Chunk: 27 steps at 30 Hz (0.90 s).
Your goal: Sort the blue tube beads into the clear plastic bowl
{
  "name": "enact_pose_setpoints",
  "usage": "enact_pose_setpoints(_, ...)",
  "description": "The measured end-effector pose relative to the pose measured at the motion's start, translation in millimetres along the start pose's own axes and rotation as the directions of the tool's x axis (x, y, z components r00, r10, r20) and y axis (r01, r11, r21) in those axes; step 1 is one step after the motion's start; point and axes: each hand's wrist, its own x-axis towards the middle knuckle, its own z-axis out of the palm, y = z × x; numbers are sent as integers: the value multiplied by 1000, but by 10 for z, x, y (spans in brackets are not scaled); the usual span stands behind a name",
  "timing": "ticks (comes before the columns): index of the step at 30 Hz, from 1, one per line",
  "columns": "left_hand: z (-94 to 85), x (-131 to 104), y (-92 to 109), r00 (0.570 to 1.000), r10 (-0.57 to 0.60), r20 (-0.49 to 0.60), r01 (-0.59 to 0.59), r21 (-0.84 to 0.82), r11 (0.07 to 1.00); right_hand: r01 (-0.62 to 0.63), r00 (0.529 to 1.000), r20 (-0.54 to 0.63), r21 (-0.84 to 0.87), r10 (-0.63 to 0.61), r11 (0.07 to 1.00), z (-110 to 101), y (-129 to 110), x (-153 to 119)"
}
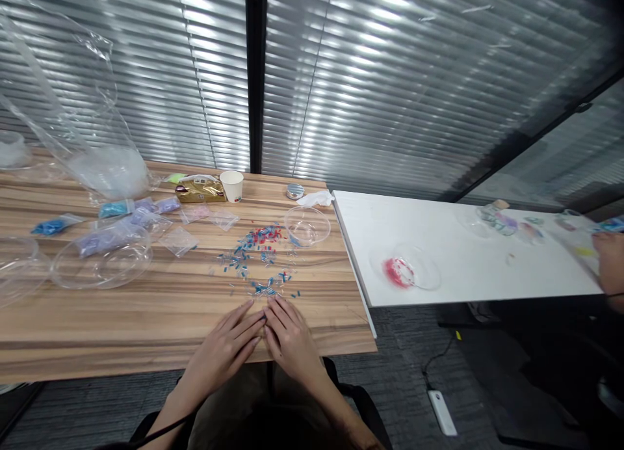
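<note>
My left hand (229, 343) and my right hand (292, 343) meet at the fingertips near the table's front edge. Between them shows a small dark piece, apparently a blue capsule (264, 315), mostly covered by the fingers. Just beyond my fingertips lies a loose spread of small blue, red and clear capsules (267, 258); some look like separate halves. A round clear plastic bowl (307, 227) stands at the far right of this spread.
On the left of the wooden table (146, 320) are clear bowls (102, 268), bags of blue and purple material (114, 209) and a large plastic bag (107, 170). Behind stand a gold tissue pack (199, 189) and paper cup (231, 186). A person's hand (611, 261) is at the white table (468, 274).
</note>
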Motion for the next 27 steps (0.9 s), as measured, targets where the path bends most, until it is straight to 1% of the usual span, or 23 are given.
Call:
enact_pose_setpoints(5,9,-6,-1,1000,2,-2,-2,-11,1000,0,1000,8,-14,1,1000,10,4,-7)
enact_pose_setpoints(9,27,-21,-5,1000,-13,18,13,-5,1000,-2,1000,26,-30,3,1000,20,10,-13)
enact_pose_setpoints(16,22,-16,-1,1000,15,17,-16,41,999,4,1000,12,-20,-4,1000,25,19,-17)
enact_pose_setpoints(27,29,-33,3,999,9,30,-10,40,999,14,1000,17,-42,-13,999,10,12,-10)
